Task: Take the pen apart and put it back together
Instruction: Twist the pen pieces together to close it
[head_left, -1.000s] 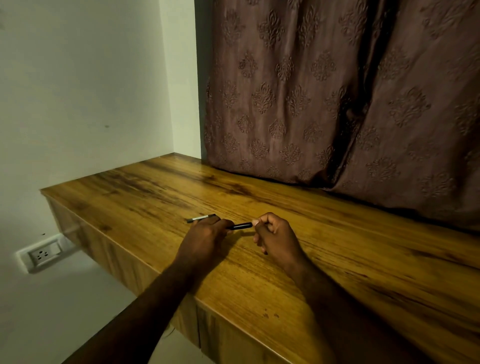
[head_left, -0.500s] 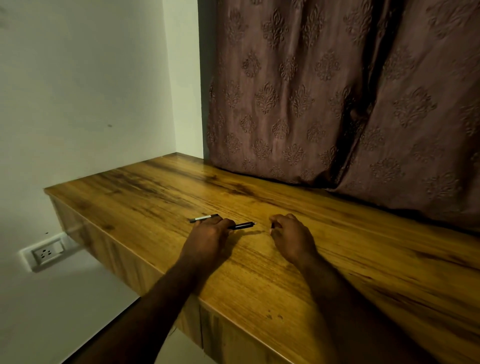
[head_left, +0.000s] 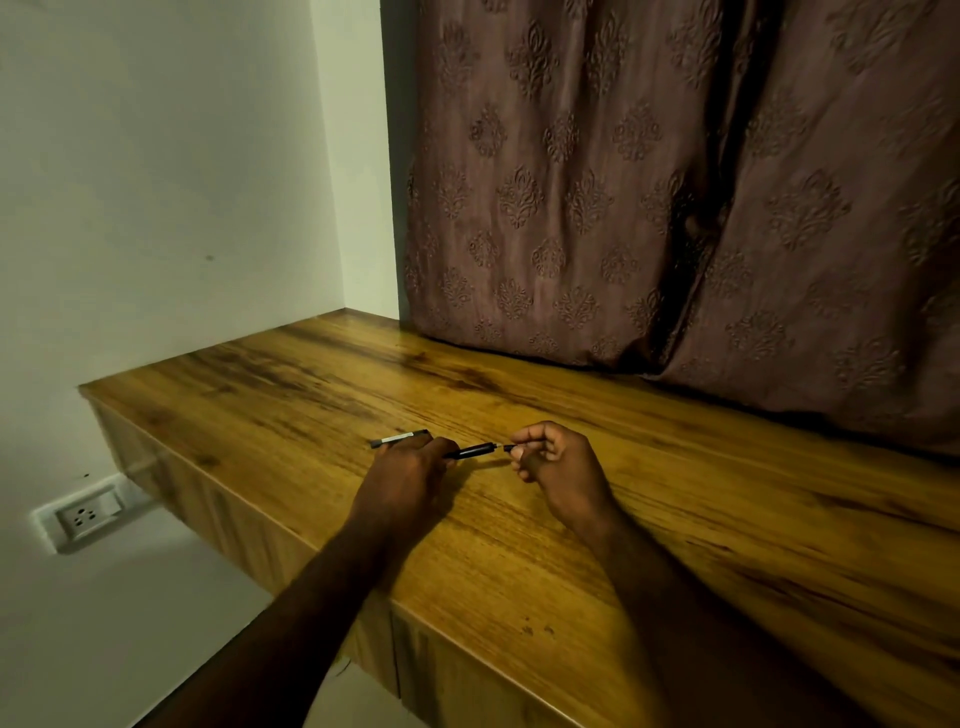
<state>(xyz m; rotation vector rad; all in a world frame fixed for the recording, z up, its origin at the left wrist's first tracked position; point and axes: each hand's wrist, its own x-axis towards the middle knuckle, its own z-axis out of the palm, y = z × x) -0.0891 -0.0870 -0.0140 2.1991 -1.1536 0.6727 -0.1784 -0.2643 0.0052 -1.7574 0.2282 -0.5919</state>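
Your left hand (head_left: 405, 478) grips the pen (head_left: 470, 450) mid-barrel, low over the counter (head_left: 675, 519). Pen: slim and black, with a paler stretch poking out left of your knuckles. Your right hand (head_left: 561, 467), fingers curled, pinches a small dark piece (head_left: 509, 447) at the pen's right tip. Joined or apart, can't tell.
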